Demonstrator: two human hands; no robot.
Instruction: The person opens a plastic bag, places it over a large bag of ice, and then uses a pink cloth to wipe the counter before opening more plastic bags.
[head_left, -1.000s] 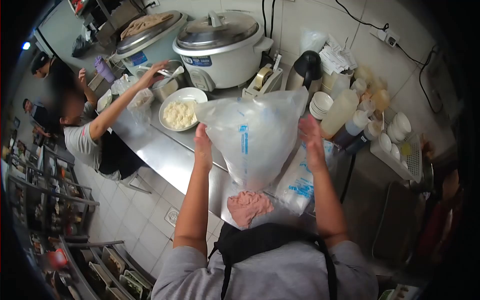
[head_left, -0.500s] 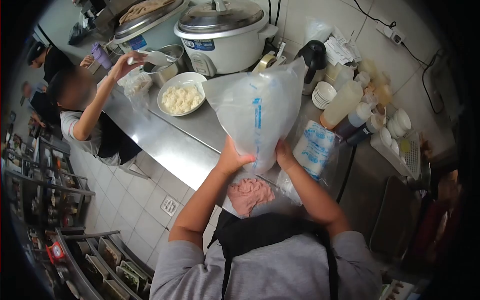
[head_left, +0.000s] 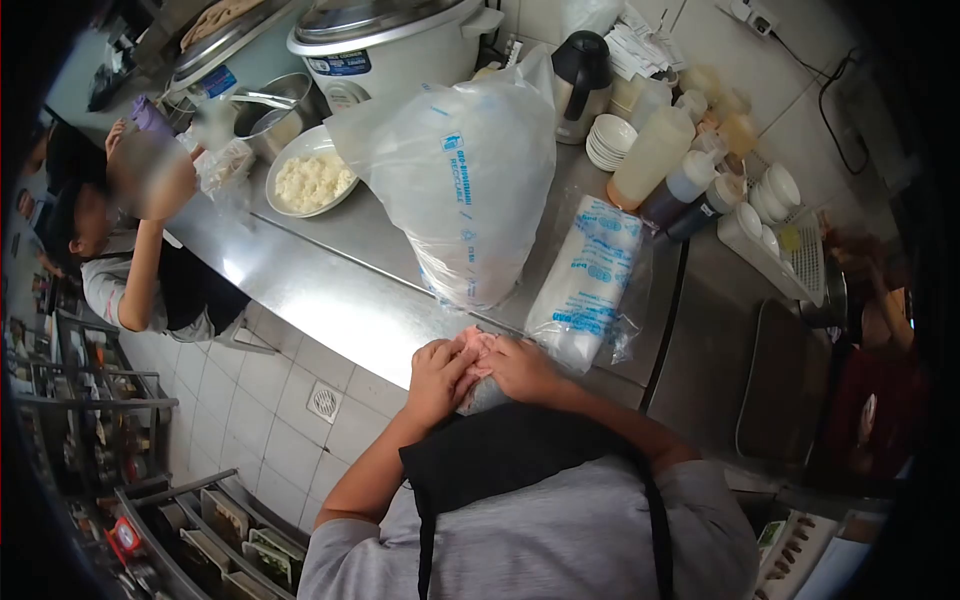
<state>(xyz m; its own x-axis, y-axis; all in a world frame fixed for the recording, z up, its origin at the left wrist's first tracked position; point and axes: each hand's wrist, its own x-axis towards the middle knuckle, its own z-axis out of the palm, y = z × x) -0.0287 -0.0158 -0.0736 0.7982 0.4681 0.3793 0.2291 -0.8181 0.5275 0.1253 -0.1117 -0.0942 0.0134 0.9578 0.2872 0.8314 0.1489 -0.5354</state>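
Note:
At the counter's near edge, a crumpled pink cloth is bunched between my two hands. My left hand has its fingers closed on the cloth from the left. From the other side my right hand grips it, and the two hands nearly meet. Just beyond them a large, full, whitish plastic bag with blue print stands on the steel counter, untouched. A flat pack of blue-printed plastic bags lies to the right of it.
Behind the bag are a bowl of rice, a metal pot and a big rice cooker. Sauce bottles and small stacked bowls stand at the right. A co-worker is at the left side.
My hands have let go of the full plastic bag, which now stands on the counter. They have come down and closed on the pink cloth. The co-worker's raised hand has moved left.

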